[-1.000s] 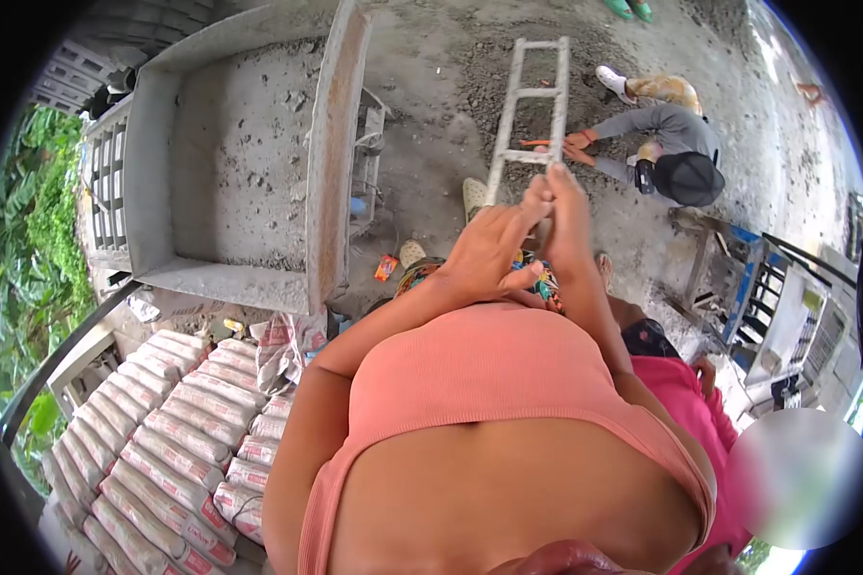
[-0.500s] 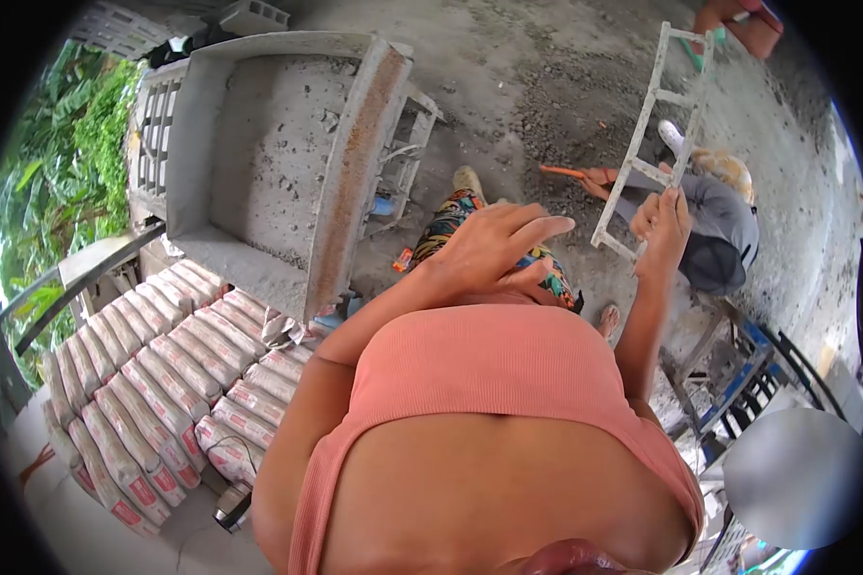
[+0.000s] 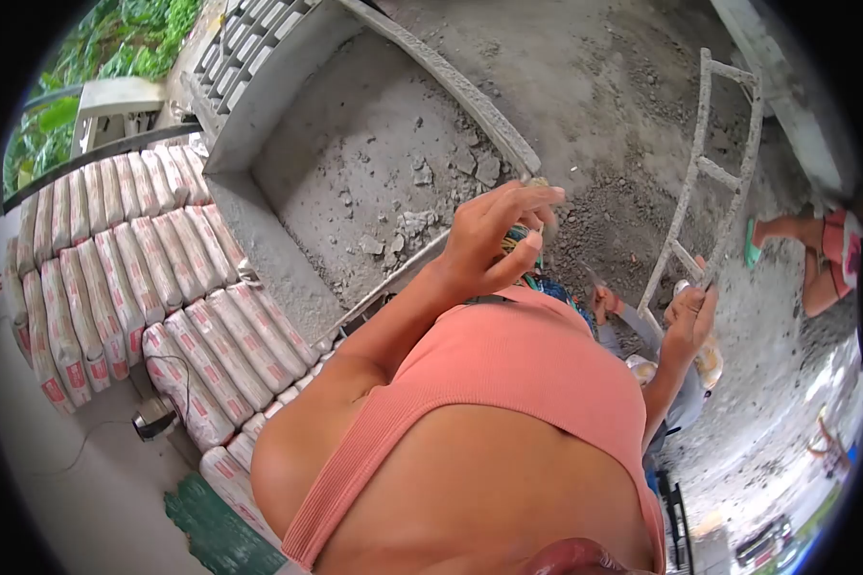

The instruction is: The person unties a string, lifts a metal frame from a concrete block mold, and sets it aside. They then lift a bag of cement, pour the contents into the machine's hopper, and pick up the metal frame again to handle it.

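My left hand (image 3: 489, 235) is raised before my torso, its fingers extended and thumb apart, with nothing visible in it. It overlaps the near right edge of a large grey trough (image 3: 355, 134) holding broken grey lumps. On the right, the fingers of my right hand (image 3: 690, 311) are wrapped round the lower end of one rail of a grey-crusted, ladder-like frame (image 3: 719, 172). The frame slants upward and away from that hand, over the rough ground.
Stacked bags (image 3: 115, 278) lie at left, beside a green sheet (image 3: 216, 522). A co-worker's hand (image 3: 606, 302) and grey sleeve show beyond my right wrist. Another person (image 3: 825, 254) is at far right. Hollow blocks (image 3: 249, 53) stand behind the trough. Dark rubble (image 3: 614, 216) covers the ground.
The view has turned, so the trough appears nearer the centre and the bags higher. The frame still extends from my right hand. The crouching co-worker is now mostly hidden behind my right arm.
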Demonstrator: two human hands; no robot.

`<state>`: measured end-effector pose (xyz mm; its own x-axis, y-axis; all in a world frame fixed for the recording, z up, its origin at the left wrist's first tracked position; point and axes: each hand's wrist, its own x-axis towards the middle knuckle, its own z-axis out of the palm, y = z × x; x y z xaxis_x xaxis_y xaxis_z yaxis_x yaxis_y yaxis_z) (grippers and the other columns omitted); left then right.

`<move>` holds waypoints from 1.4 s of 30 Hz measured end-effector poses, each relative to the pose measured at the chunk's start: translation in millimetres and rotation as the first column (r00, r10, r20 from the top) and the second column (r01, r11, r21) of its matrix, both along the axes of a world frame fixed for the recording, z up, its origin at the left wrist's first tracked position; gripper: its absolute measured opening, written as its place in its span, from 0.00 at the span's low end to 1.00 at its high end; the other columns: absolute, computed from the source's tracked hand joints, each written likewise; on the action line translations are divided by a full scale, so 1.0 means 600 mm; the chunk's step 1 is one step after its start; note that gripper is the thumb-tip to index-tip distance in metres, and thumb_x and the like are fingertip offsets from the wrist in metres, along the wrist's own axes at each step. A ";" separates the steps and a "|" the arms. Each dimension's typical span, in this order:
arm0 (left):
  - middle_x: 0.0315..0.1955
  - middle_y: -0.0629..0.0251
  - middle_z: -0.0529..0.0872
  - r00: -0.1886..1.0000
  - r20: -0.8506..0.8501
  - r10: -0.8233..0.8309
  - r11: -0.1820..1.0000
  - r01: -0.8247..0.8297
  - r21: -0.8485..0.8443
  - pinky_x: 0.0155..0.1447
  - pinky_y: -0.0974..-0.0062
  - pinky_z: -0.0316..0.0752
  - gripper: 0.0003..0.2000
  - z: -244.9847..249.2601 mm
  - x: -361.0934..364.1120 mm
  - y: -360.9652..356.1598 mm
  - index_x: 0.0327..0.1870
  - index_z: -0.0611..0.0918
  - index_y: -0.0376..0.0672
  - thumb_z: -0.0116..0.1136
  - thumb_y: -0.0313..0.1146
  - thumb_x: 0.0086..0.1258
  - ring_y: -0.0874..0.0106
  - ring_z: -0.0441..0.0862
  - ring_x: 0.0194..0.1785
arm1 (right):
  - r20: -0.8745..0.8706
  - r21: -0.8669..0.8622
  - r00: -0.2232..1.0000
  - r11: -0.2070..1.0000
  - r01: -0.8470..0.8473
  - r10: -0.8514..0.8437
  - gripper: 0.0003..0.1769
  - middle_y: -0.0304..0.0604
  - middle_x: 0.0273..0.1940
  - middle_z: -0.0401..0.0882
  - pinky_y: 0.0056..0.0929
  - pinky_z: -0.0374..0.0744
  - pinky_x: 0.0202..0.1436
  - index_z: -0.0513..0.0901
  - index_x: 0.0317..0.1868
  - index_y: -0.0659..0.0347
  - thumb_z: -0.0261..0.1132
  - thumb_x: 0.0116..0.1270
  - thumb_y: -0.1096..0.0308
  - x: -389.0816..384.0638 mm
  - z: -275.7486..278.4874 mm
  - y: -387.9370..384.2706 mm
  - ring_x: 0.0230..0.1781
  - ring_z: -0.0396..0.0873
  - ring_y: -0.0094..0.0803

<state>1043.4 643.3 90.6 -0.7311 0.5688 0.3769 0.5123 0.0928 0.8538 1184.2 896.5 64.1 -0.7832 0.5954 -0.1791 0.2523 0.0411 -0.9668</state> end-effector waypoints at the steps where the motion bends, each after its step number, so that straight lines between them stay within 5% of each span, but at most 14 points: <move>1: 0.29 0.55 0.79 0.998 0.041 0.047 0.999 -0.047 0.016 0.38 0.74 0.75 0.18 -0.001 -0.016 0.003 0.51 0.73 0.31 0.46 0.31 0.62 0.67 0.79 0.31 | 0.006 0.001 1.000 1.000 -0.030 0.030 0.22 0.26 0.21 0.53 0.14 0.49 0.19 0.66 0.62 0.64 0.42 0.74 0.61 -0.032 0.003 0.012 0.18 0.48 0.12; 12: 0.30 0.60 0.79 0.911 0.226 0.344 0.937 -0.320 -0.137 0.33 0.78 0.73 0.18 -0.048 -0.085 0.045 0.51 0.75 0.37 0.46 0.24 0.58 0.73 0.78 0.30 | -0.209 -0.133 0.921 0.924 -0.359 0.328 0.29 0.28 0.19 0.53 0.16 0.49 0.18 0.61 0.63 0.68 0.45 0.73 0.53 -0.328 0.031 0.074 0.16 0.48 0.14; 15: 0.28 0.61 0.79 0.857 0.214 0.468 0.882 -0.438 -0.175 0.29 0.79 0.72 0.17 -0.047 -0.094 0.060 0.50 0.76 0.38 0.47 0.25 0.58 0.74 0.77 0.28 | -0.260 -0.138 0.903 0.913 -0.385 0.341 0.25 0.30 0.17 0.53 0.19 0.50 0.18 0.66 0.52 0.69 0.44 0.73 0.52 -0.413 0.039 0.098 0.15 0.48 0.16; 19: 0.23 0.64 0.80 0.768 0.101 0.633 0.740 -0.561 -0.371 0.29 0.75 0.75 0.15 -0.044 -0.104 0.077 0.44 0.78 0.39 0.52 0.25 0.54 0.70 0.78 0.22 | -0.311 -0.048 0.855 0.892 -0.450 0.415 0.21 0.33 0.17 0.51 0.22 0.50 0.18 0.53 0.26 0.58 0.44 0.73 0.54 -0.532 0.031 0.147 0.15 0.48 0.20; 21: 0.23 0.64 0.80 0.742 -0.059 0.668 0.686 -0.645 -0.337 0.28 0.75 0.74 0.14 -0.044 -0.110 0.101 0.43 0.79 0.40 0.52 0.27 0.55 0.70 0.78 0.21 | -0.295 -0.142 0.816 0.822 -0.551 0.496 0.20 0.33 0.17 0.51 0.22 0.51 0.18 0.55 0.26 0.58 0.43 0.74 0.54 -0.586 0.012 0.174 0.15 0.48 0.19; 27: 0.30 0.59 0.80 0.580 0.098 0.809 0.581 -0.763 -0.283 0.41 0.68 0.72 0.14 -0.018 -0.233 0.271 0.43 0.78 0.38 0.51 0.31 0.56 0.63 0.78 0.36 | -0.187 -0.618 0.793 0.557 -0.554 0.580 0.19 0.30 0.17 0.50 0.22 0.54 0.15 0.55 0.26 0.54 0.44 0.74 0.55 -0.676 -0.029 0.134 0.13 0.50 0.19; 30: 0.38 0.56 0.79 0.594 -0.186 0.782 0.536 -0.795 -0.284 0.47 0.64 0.71 0.14 0.019 -0.267 0.313 0.44 0.77 0.39 0.48 0.35 0.61 0.59 0.76 0.44 | -0.147 -0.789 0.809 0.426 -0.442 0.569 0.16 0.29 0.16 0.52 0.20 0.57 0.14 0.54 0.32 0.52 0.42 0.74 0.53 -0.652 -0.037 0.053 0.12 0.53 0.18; 34: 0.44 0.51 0.79 0.222 -0.266 0.938 0.144 -0.948 -0.284 0.53 0.62 0.68 0.23 0.049 -0.251 0.290 0.48 0.76 0.35 0.32 0.44 0.69 0.57 0.76 0.49 | -0.142 -0.916 0.589 0.120 -0.384 0.795 0.11 0.35 0.18 0.60 0.29 0.65 0.17 0.57 0.36 0.55 0.43 0.74 0.59 -0.566 -0.080 -0.072 0.14 0.61 0.25; 35: 0.44 0.51 0.79 0.216 -0.274 0.937 0.135 -0.949 -0.285 0.53 0.62 0.68 0.23 0.031 -0.255 0.276 0.48 0.76 0.35 0.32 0.44 0.69 0.57 0.76 0.49 | -0.158 -0.730 0.505 0.244 -0.638 0.848 0.10 0.40 0.21 0.64 0.33 0.68 0.23 0.59 0.37 0.58 0.43 0.73 0.61 -0.518 -0.113 -0.110 0.18 0.65 0.30; 36: 0.46 0.51 0.78 0.140 -0.462 0.876 -0.045 -0.929 -0.367 0.56 0.62 0.66 0.25 0.005 -0.257 0.256 0.50 0.75 0.35 0.31 0.46 0.69 0.56 0.74 0.52 | -0.142 -0.463 0.423 0.318 -0.827 0.895 0.10 0.44 0.24 0.67 0.38 0.70 0.29 0.62 0.38 0.61 0.44 0.72 0.63 -0.484 -0.138 -0.132 0.22 0.69 0.36; 37: 0.48 0.50 0.77 0.089 -0.639 0.764 -0.234 -0.885 -0.403 0.59 0.62 0.64 0.26 -0.015 -0.251 0.241 0.52 0.74 0.36 0.29 0.48 0.69 0.55 0.73 0.55 | -0.153 -0.472 0.420 0.307 -0.826 0.895 0.10 0.44 0.24 0.67 0.38 0.70 0.29 0.62 0.38 0.61 0.44 0.72 0.63 -0.479 -0.137 -0.131 0.22 0.69 0.36; 39: 0.49 0.51 0.77 0.152 -0.547 0.823 -0.158 -0.863 -0.479 0.62 0.63 0.61 0.27 -0.043 -0.230 0.220 0.54 0.73 0.35 0.29 0.48 0.70 0.55 0.70 0.58 | -0.090 -0.489 0.497 0.396 -0.777 0.863 0.11 0.52 0.29 0.71 0.41 0.70 0.38 0.65 0.40 0.66 0.44 0.70 0.66 -0.473 -0.126 -0.129 0.30 0.71 0.42; 41: 0.51 0.51 0.76 0.208 -0.433 0.877 -0.068 -0.839 -0.540 0.65 0.64 0.59 0.27 -0.050 -0.235 0.208 0.56 0.72 0.35 0.28 0.49 0.70 0.55 0.67 0.61 | -0.084 -0.567 0.427 0.309 -0.764 0.900 0.11 0.50 0.30 0.72 0.39 0.71 0.36 0.67 0.39 0.65 0.45 0.70 0.65 -0.514 -0.149 -0.114 0.29 0.72 0.38; 42: 0.54 0.50 0.73 0.270 -0.182 0.946 0.118 -0.806 -0.580 0.66 0.64 0.56 0.28 -0.052 -0.237 0.221 0.58 0.70 0.35 0.28 0.50 0.70 0.55 0.65 0.63 | -0.081 -0.580 0.409 0.290 -0.761 0.909 0.11 0.49 0.29 0.72 0.39 0.71 0.35 0.68 0.38 0.65 0.45 0.70 0.65 -0.533 -0.164 -0.102 0.29 0.71 0.37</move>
<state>901.3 775.9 59.4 -0.8543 -0.5097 0.1019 -0.3867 0.7542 0.5307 864.5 835.4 -34.4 -0.6833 -0.5927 -0.4265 0.5583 -0.0476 -0.8282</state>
